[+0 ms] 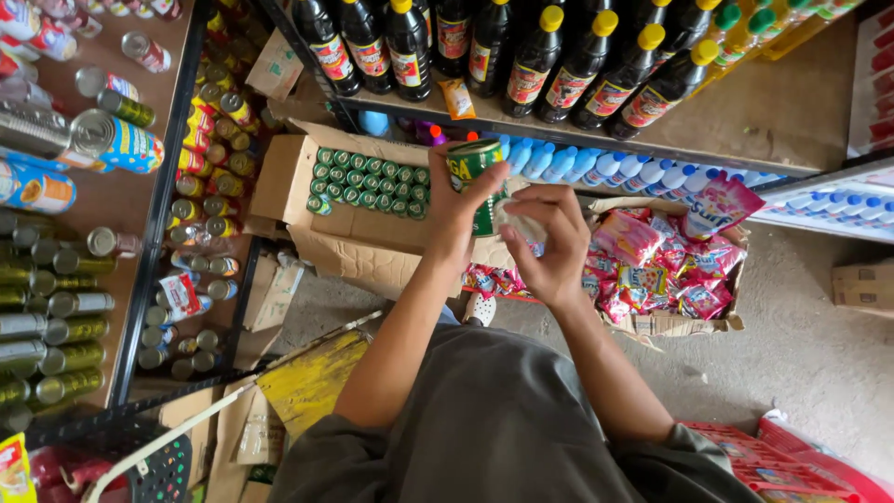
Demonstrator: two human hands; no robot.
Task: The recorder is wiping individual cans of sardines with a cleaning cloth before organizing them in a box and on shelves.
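The left hand (466,200) holds a green cylindrical metal can with a printed label (477,177) upright in front of the body, above the floor and over the near edge of the open cardboard boxes. Its grip is closed around the can: the thumb and fingers wrap the lower side, while the can's round top shows above them. The right hand (549,244) is just beside it, on the can's right. Its fingers (542,203) curl in towards the can's side, pinching a small pale scrap (523,226) against it; what that scrap is cannot be told. So the right grip is narrow, closed on the scrap and touching the can.

Beneath the hands, an open brown cardboard box (346,244) on the floor holds rows of small green-topped cans (368,182) packed close together at its far side. To the right, another open cardboard box (670,321) is full of pink and red plastic sachets (656,265).

Behind the boxes, the lower shelf (801,102) carries dark bottles with yellow caps and red labels (559,70) along its front edge, and under it stands a row of white bottles with blue caps (596,168). On the left, a metal rack (154,242) holds many tins lying on their sides. A red plastic crate (801,461) sits at the lower right corner of the floor.
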